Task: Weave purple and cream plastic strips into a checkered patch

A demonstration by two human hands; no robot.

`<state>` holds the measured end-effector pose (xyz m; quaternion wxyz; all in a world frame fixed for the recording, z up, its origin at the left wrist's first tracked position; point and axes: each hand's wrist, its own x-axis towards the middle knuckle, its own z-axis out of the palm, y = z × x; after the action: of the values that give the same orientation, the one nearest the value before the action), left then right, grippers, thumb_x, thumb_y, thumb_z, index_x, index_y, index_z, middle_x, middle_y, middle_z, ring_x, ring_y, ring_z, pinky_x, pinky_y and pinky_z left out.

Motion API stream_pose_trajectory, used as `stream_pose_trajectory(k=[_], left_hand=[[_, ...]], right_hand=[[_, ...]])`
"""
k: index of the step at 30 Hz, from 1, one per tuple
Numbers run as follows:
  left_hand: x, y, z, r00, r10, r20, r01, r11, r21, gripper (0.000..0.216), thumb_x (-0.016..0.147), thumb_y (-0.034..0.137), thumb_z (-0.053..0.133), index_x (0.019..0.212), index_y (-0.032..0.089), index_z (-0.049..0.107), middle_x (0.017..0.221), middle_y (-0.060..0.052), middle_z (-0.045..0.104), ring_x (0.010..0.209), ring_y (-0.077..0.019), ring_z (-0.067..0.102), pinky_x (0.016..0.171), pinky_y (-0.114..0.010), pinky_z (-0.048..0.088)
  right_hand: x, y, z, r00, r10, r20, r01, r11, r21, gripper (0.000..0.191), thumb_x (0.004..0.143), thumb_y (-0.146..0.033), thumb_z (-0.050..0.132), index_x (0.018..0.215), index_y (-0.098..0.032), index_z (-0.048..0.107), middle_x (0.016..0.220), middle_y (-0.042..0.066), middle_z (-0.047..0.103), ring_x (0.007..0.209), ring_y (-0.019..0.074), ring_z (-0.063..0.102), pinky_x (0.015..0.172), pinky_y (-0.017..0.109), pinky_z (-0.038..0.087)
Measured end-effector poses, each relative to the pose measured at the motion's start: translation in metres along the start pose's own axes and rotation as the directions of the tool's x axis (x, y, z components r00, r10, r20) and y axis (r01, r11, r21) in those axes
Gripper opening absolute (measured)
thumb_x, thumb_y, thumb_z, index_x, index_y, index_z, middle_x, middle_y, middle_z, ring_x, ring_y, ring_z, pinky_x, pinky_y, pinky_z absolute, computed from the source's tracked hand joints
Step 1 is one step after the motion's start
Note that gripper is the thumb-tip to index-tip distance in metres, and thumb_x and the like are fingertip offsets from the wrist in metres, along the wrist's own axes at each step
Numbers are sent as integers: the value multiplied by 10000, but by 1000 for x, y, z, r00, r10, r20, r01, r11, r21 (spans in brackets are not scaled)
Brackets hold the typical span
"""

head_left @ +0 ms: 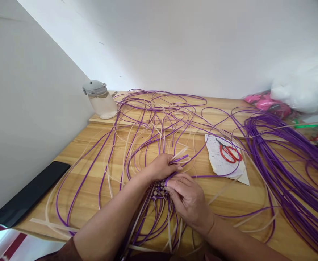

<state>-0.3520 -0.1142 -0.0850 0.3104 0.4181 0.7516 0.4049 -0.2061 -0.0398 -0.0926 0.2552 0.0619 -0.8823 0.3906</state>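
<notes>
My left hand (161, 166) is closed around a bunch of purple and cream strips (181, 156) that stick out past its fingers. Just below it, my right hand (187, 195) pinches a purple strip (170, 177) at the edge of a small woven patch (159, 188) of purple and cream strips. The patch lies between both hands on the wooden table (93, 174) and is mostly hidden by them. Long loose strips fan out from it in all directions.
Red-handled scissors (230, 152) lie on a sheet of paper (224, 163) to the right. A thick bundle of purple strips (278, 152) fills the right side. A clear jar with a grey lid (100, 99) stands at the back left; a black phone (31, 194) lies at the left edge.
</notes>
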Motion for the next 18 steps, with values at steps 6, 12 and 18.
stream_pose_trajectory(k=[6, 12, 18], left_hand=[[6, -8, 12, 997, -22, -74, 21, 1000, -4, 214, 746, 333, 583, 652, 141, 594, 584, 31, 498, 590, -113, 439, 538, -208, 328], [6, -8, 8, 999, 30, -22, -32, 994, -100, 217, 756, 323, 591, 777, 121, 669, 598, 46, 501, 584, -98, 419, 568, -207, 341], [3, -7, -6, 1000, -12, 18, 12, 1000, 1, 388, 814, 463, 519, 776, 118, 693, 548, 40, 455, 547, -98, 387, 527, -209, 315]], right_hand=[[-1, 0, 3, 979, 206, -3, -204, 973, 110, 90, 872, -164, 563, 843, -199, 640, 752, 0, 623, 731, 131, 550, 699, 252, 403], [1, 2, 1, 982, 172, 79, -180, 979, 95, 77, 857, -164, 582, 824, -192, 646, 740, -5, 643, 701, 122, 558, 689, 241, 392], [-2, -2, -2, 989, 89, 118, -94, 995, 37, 111, 889, -177, 550, 864, -193, 657, 794, 16, 656, 746, 133, 569, 722, 252, 407]])
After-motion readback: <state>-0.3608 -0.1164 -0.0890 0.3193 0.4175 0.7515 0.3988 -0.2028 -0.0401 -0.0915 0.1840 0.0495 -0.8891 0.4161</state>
